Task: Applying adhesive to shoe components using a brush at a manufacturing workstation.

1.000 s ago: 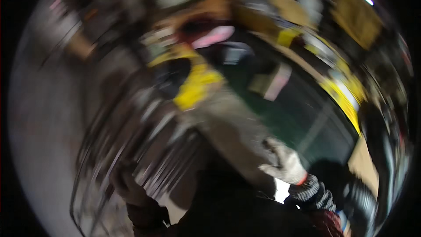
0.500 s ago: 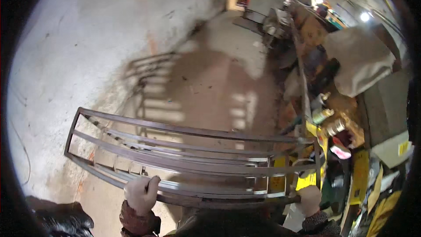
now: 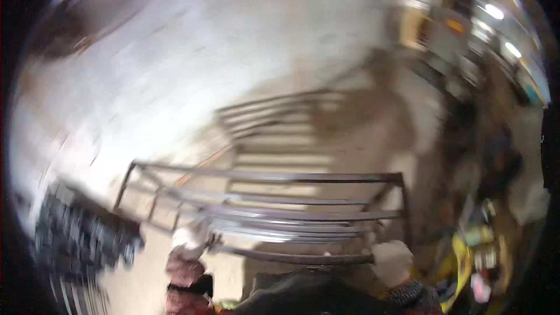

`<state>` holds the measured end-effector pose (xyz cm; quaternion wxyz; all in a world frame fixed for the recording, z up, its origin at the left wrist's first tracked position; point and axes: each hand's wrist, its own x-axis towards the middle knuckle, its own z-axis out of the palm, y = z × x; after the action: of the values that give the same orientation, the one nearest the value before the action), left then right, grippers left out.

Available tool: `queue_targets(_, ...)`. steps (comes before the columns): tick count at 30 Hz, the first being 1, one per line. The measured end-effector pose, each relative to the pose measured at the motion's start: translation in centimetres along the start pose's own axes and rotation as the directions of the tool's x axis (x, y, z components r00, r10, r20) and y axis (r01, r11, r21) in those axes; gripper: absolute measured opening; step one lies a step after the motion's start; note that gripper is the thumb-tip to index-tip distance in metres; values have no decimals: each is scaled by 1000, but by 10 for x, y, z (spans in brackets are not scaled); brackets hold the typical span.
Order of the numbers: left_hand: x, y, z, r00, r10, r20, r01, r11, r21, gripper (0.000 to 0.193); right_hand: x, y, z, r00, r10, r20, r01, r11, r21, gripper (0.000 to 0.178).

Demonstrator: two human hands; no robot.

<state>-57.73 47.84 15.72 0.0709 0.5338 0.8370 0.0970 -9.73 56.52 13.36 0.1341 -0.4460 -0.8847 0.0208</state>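
I hold a long dark metal frame [image 3: 280, 177], built of square bars with several lengthwise rails, across the front of my body. My left hand [image 3: 191, 238], in a pale glove, is closed around its near bar toward the left. At the right end of that same bar, my right hand [image 3: 392, 261], gloved too, is wrapped round the metal. The frame hangs above the floor, its far top rail roughly level. Motion blur smears the finer detail, and my fingers' undersides are hidden.
At the left a dark stack of metal pieces [image 3: 81, 230] stands by the pale wall [image 3: 192, 41]. On the right are a cluttered bench with a yellow item [image 3: 461, 262] and small bottles [image 3: 478, 234]. A grey cabinet [image 3: 452, 35] stands far back right.
My view and the frame have swung left, so the bench slid toward the right edge and the dark stack came further into sight. Both hands keep their hold.
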Motion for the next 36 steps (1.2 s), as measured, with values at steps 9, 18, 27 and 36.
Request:
queue_targets(9,-43,-49,-7,878,-318,-359,298,948,-111,40,158,8,46,864,-338,373,394,915,-82,26)
queue_targets(18,-74,-264,-60,690,-625,-365,570,780,-258,49,301,-243,85,686,-524,505,609,794,-4,48)
queue_targets(27,-24,-291,-14,925,-194,-327,150,977,-155,37,385,-511,109,-172,-984,-46,923,-178,340,72)
queue_targets(36,-50,-324,-71,454,-798,-397,713,593,-375,55,422,-748,200,-634,-753,-175,665,-646,375,91)
